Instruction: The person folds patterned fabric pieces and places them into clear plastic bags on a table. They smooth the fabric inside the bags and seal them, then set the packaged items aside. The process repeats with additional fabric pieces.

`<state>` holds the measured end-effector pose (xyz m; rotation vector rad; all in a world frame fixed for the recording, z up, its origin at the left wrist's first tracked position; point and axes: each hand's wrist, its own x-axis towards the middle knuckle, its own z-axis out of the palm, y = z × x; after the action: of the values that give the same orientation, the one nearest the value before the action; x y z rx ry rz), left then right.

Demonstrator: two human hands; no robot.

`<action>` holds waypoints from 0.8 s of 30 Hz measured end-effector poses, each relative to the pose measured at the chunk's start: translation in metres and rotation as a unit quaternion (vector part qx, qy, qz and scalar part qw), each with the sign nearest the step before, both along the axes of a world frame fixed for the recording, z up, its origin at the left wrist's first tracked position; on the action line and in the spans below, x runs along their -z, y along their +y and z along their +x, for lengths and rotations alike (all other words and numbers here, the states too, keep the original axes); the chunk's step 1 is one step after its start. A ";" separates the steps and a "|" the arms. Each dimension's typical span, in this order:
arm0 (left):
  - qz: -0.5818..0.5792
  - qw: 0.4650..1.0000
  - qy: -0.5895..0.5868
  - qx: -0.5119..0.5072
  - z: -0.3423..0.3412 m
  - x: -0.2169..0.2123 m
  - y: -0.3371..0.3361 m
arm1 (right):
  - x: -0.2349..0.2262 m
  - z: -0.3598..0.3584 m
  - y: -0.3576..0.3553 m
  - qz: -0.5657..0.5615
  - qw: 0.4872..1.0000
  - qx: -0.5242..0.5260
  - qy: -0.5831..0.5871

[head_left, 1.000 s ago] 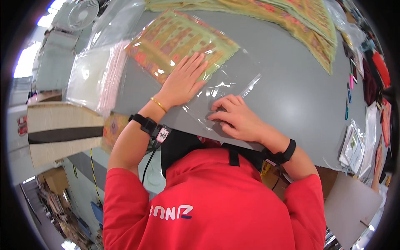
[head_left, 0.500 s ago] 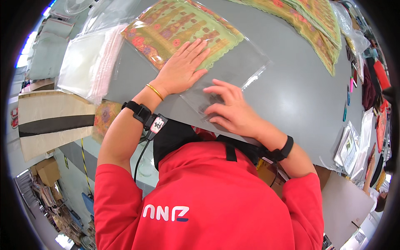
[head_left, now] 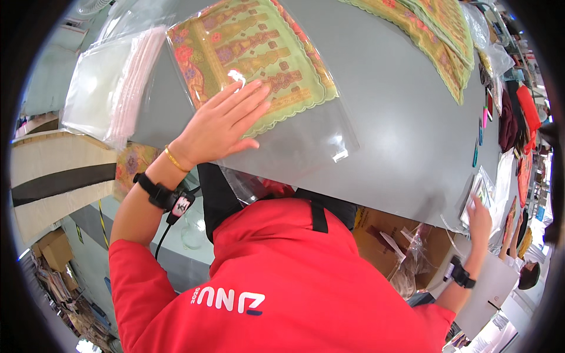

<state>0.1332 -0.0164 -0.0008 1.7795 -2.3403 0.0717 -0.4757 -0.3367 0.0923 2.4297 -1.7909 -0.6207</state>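
Observation:
A folded green cloth with a scalloped edge and orange and purple flower patterns [head_left: 259, 44] lies inside a clear plastic bag [head_left: 321, 138] on the grey table. My left hand [head_left: 226, 120] rests flat on the bag over the cloth's near left edge, fingers stretched out and holding nothing. The bag's near corner hangs past the table edge by my lap. Far to the right, my right hand [head_left: 479, 219] is at a small pile of clear-wrapped printed sheets [head_left: 485, 187] by the table's edge. Its fingers are smeared by motion, so whether they grip a sheet cannot be told.
A stack of clear plastic bags [head_left: 103, 88] lies at the left. More patterned green cloths [head_left: 432, 41] lie at the far right. Pens and small tools [head_left: 475, 152] line the right side. An open cardboard box [head_left: 382, 235] stands below the table edge.
My right hand has left the bag's near edge and swung far right to the wrapped sheets. My left hand stays flat on the bag, which has shifted slightly nearer and left in view.

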 end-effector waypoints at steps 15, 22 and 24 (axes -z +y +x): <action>-0.085 0.802 0.411 -0.424 -0.071 0.024 0.087 | 0.107 0.358 0.045 0.115 0.772 -0.410 -0.472; -0.011 0.739 0.406 -0.538 -0.063 0.024 0.065 | 0.103 0.381 0.059 0.029 0.820 -0.427 -0.381; -0.055 0.831 0.292 -0.471 -0.062 0.021 0.060 | 0.088 0.388 0.067 -0.077 0.885 -0.415 -0.198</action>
<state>0.0707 0.0440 -0.0222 2.2805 -0.8960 -0.1680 -0.0877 -0.2695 0.0042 2.9620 -0.6333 0.1065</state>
